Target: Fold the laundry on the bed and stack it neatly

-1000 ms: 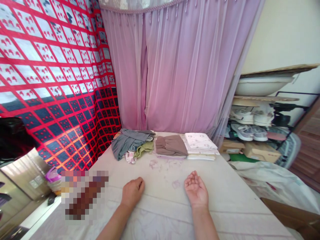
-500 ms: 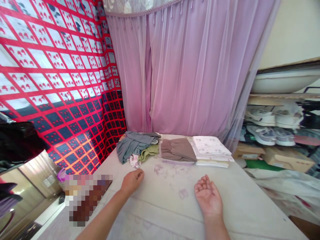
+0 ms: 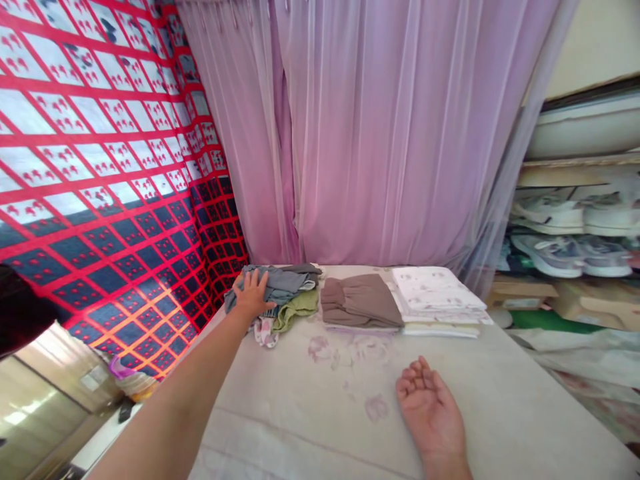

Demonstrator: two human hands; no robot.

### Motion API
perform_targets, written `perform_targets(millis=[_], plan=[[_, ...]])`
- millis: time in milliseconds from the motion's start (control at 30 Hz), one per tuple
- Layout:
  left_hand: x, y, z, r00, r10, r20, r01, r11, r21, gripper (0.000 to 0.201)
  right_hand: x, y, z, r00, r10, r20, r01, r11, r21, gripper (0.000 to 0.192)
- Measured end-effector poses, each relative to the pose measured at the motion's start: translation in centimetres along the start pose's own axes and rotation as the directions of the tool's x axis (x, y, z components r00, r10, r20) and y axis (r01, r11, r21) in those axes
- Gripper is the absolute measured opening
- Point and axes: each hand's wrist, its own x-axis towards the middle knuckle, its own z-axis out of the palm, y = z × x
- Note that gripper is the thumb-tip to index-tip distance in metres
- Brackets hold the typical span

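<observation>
My left hand [image 3: 251,293] reaches to the heap of unfolded clothes and lies spread on a grey garment [image 3: 287,283] at its top. Below that garment, a green cloth [image 3: 299,309] and a pink-and-white piece [image 3: 265,331] poke out at the front. Palm up, my right hand [image 3: 433,403] rests on the bedsheet [image 3: 320,407] with its fingers loosely curled and nothing in it. Beyond it sit two folded stacks: a brown garment [image 3: 357,301] on top of one, white printed cloth [image 3: 435,291] on the other.
A pink curtain [image 3: 350,133] hangs behind the bed. On the left is a red-and-black checked cloth [image 3: 125,200]. To the right, a rack holds shoes [image 3: 547,215] and cardboard boxes [image 3: 520,293]. A purple-rimmed container [image 3: 133,380] stands low at the left.
My left hand has moved forward from the bare sheet onto the grey garment, its fingers spreading. My right hand stays palm up on the sheet. The view has shifted slightly.
</observation>
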Motion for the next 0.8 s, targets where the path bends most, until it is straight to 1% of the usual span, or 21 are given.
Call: perform_targets(millis=[67,100,133,200,267,367,467,600,700,800], plan=[[0.8,0.0,0.6,0.999,-0.004,0.045,0.003,1.0,0.02,0.097,0.0,0.0,0.0,1.0,0.005,-0.008,-0.005,1.0,0.003,0.023],[1.0,0.0,0.9,0.998,0.008,0.063,-0.009,1.0,0.024,0.094,0.0,0.0,0.0,1.0,0.005,-0.004,-0.005,1.0,-0.004,0.023],[1.2,0.1,1.1,0.997,0.024,0.075,-0.026,0.999,0.023,0.088,0.0,0.0,-0.1,1.0,0.002,0.004,-0.002,1.0,-0.015,0.024],[1.3,0.3,1.3,0.994,0.062,0.086,-0.064,0.998,0.012,0.07,0.1,0.0,-0.1,1.0,-0.003,0.016,0.003,1.0,-0.031,0.024],[1.0,0.5,1.2,0.989,0.11,0.095,-0.111,0.994,0.001,0.051,0.1,0.0,-0.1,1.0,0.002,0.001,-0.002,1.0,-0.022,0.025],[-0.1,0.6,0.5,0.975,0.19,0.114,-0.187,0.982,-0.033,0.036,0.0,-0.1,0.3,0.999,0.03,-0.045,-0.03,1.0,0.009,0.024],[-1.9,0.2,-0.2,0.954,0.272,0.123,-0.264,0.961,-0.081,0.034,-0.2,-0.1,0.7,0.997,0.05,-0.066,-0.049,0.999,0.02,0.023],[-4.9,-0.7,-0.4,0.924,0.351,0.15,-0.332,0.933,-0.138,0.036,0.1,0.1,0.5,0.999,0.022,-0.034,-0.022,0.999,-0.023,0.022],[-6.2,-1.0,0.1,0.922,0.333,0.197,-0.301,0.938,-0.174,0.038,0.3,0.2,0.1,1.0,0.007,-0.012,-0.007,0.999,-0.05,0.023],[-6.1,-0.5,0.4,0.931,0.268,0.249,-0.229,0.958,-0.176,0.041,0.1,0.1,0.1,1.0,0.015,-0.013,-0.016,0.998,-0.055,0.025]])
